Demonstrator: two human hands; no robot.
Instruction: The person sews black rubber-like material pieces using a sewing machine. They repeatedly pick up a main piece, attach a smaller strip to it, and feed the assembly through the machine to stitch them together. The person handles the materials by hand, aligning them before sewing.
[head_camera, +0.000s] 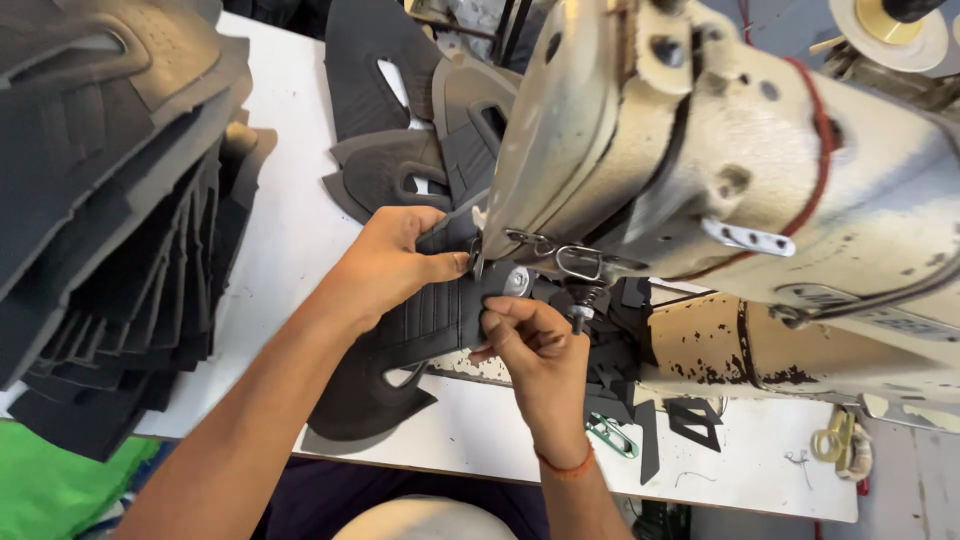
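Under the sewing machine (700, 170), left hand (385, 265) and right hand (535, 350) pinch the black shoe panel (435, 315) between them.

Two hands at work: left hand (385, 265), right hand (535, 350). One sewing machine (750, 160), cream, chipped paint. One white bench (290, 220). One dark cut piece (440, 315) held under the machine head. One tall stack of dark cut pieces (110, 200), far left; exact count hidden. Several loose dark pieces (400, 130) beyond the hands. One green thread snip (612, 436). One thread spool (890, 25), far right.

Stacked uppers (110, 200) left; snips (612, 436), thread spool (890, 25).
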